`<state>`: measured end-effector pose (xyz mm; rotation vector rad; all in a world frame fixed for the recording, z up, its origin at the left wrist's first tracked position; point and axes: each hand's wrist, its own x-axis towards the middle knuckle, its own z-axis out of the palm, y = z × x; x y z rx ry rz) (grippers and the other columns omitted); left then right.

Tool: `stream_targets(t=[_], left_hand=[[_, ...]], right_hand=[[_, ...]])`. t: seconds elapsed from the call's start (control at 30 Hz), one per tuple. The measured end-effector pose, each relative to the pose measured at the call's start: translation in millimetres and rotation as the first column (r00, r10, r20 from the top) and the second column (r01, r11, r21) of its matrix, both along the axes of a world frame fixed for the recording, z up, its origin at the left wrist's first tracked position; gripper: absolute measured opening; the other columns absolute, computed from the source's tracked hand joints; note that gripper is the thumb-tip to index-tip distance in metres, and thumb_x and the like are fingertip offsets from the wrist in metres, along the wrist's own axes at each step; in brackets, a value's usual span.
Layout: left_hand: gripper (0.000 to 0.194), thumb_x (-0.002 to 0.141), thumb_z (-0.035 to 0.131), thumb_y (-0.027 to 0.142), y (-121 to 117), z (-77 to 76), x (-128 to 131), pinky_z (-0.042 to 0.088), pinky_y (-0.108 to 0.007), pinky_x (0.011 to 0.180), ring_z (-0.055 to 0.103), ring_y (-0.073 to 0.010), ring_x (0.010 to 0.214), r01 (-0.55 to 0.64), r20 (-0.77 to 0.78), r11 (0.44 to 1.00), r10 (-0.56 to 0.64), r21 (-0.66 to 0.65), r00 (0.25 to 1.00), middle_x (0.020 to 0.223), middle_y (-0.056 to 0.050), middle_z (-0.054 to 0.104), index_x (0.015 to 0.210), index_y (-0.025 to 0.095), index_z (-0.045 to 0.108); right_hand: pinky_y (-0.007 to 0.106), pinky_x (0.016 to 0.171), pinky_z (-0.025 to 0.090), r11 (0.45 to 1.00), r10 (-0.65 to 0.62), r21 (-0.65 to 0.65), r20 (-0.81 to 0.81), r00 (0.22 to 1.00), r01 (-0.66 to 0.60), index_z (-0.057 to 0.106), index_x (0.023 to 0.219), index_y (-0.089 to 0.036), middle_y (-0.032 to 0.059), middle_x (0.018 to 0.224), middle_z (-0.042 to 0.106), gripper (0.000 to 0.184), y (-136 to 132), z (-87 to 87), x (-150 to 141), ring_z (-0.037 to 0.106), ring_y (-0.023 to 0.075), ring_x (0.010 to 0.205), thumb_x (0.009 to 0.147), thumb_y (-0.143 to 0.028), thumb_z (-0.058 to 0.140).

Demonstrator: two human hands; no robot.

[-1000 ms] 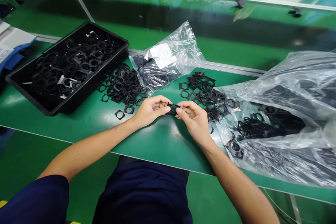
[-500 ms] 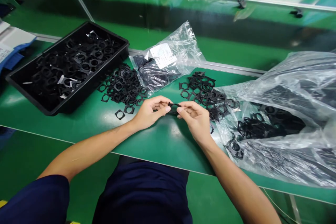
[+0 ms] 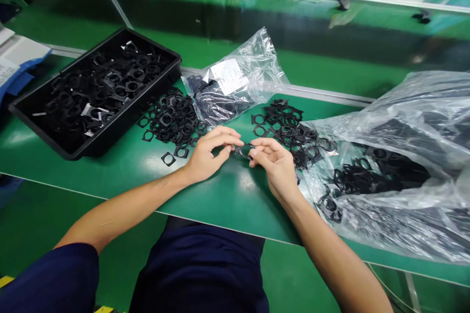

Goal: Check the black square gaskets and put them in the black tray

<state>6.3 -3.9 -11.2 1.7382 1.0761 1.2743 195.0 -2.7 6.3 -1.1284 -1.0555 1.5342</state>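
Both my hands meet above the green bench top [image 3: 227, 200], holding a small black square gasket [image 3: 243, 151] by its edges between the fingertips. My left hand [image 3: 209, 153] pinches one side, and my right hand [image 3: 274, 165] pinches the other. A loose pile of similar gaskets [image 3: 171, 120] lies left of my hands, and another pile [image 3: 288, 132] lies just beyond my right hand. Neither pile touches my hands.
A black plastic tray [image 3: 121, 117] full of gaskets stands at left. A labelled clear bag of gaskets [image 3: 235, 88] lies at the bench's back edge. A large open clear bag [image 3: 404, 122] fills the right. Another green bench lies beyond.
My fingers have turned the gasket slightly, and my left fingers are raised a little higher. The view has shifted slightly.
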Motion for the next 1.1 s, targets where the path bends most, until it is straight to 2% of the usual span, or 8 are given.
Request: stream_targets(t=[0.1, 0.2, 0.4, 0.57, 0.83, 1.1], left_hand=[[0.011, 0.089, 0.066, 0.024, -0.5, 0.7, 0.6, 0.053, -0.038, 0.097, 0.065, -0.0203, 0.104, 0.016, -0.094, 0.996, -0.007, 0.090, 0.996, 0.109, -0.009, 0.070, 0.094, 0.021, 0.075], [0.010, 0.089, 0.068, 0.026, -0.7, 0.6, 1.3, 0.054, -0.035, 0.092, 0.066, -0.0191, 0.097, 0.018, -0.073, 0.995, -0.011, 0.102, 0.997, 0.101, -0.008, 0.072, 0.093, 0.020, 0.075], [0.019, 0.089, 0.070, 0.036, -0.9, -0.8, 1.6, 0.055, -0.028, 0.076, 0.064, -0.0154, 0.078, -0.010, 0.004, 0.997, 0.010, -0.080, 1.000, 0.085, -0.005, 0.072, 0.092, 0.018, 0.074], [0.027, 0.086, 0.071, 0.043, -0.6, -2.4, 2.8, 0.056, -0.026, 0.075, 0.066, -0.0144, 0.076, -0.022, 0.079, 0.982, 0.037, -0.186, 0.996, 0.085, -0.004, 0.073, 0.092, 0.017, 0.073], [0.029, 0.085, 0.072, 0.045, -0.6, -1.1, 2.9, 0.055, -0.025, 0.072, 0.065, -0.0137, 0.073, -0.019, 0.090, 0.977, 0.039, -0.211, 0.995, 0.080, -0.003, 0.072, 0.090, 0.016, 0.072], [0.029, 0.086, 0.071, 0.045, -2.1, 1.9, 3.5, 0.054, -0.025, 0.070, 0.063, -0.0130, 0.070, -0.029, 0.064, 0.977, 0.043, -0.211, 0.997, 0.076, -0.002, 0.070, 0.087, 0.016, 0.072]], right_hand=[[0.024, 0.057, 0.051, 0.998, 0.040, -0.054, -0.027, 0.999, -0.041, 0.068, 0.084, -0.019, -0.0041, 0.066, 0.063, 0.029, 1.1, 0.0, 0.2, 0.057, 0.0085, 0.053, 0.071, -0.037, 0.086], [0.025, 0.058, 0.051, 0.997, 0.051, -0.053, 0.001, 0.999, -0.051, 0.069, 0.083, -0.019, -0.0023, 0.066, 0.064, 0.031, 0.6, -0.1, 0.0, 0.058, 0.0097, 0.054, 0.075, -0.045, 0.082], [0.027, 0.060, 0.052, 0.999, 0.032, 0.001, 0.079, 0.996, -0.032, 0.069, 0.083, -0.020, -0.0009, 0.068, 0.064, 0.035, -0.7, -0.9, -0.9, 0.057, 0.0111, 0.057, 0.080, -0.053, 0.077], [0.028, 0.063, 0.053, 0.998, 0.030, 0.059, 0.134, 0.991, -0.038, 0.067, 0.082, -0.021, -0.0016, 0.066, 0.062, 0.033, -1.7, -0.5, -1.1, 0.058, 0.0126, 0.060, 0.081, -0.052, 0.077], [0.028, 0.064, 0.054, 0.994, 0.059, 0.081, 0.160, 0.985, -0.073, 0.063, 0.077, -0.021, -0.0017, 0.067, 0.061, 0.035, -2.7, 1.4, -0.8, 0.059, 0.0125, 0.060, 0.075, -0.051, 0.081], [0.028, 0.062, 0.053, 0.995, 0.057, 0.068, 0.165, 0.985, -0.069, 0.062, 0.076, -0.021, -0.0016, 0.065, 0.061, 0.037, -2.5, 0.9, -1.8, 0.059, 0.0127, 0.058, 0.075, -0.053, 0.081]])
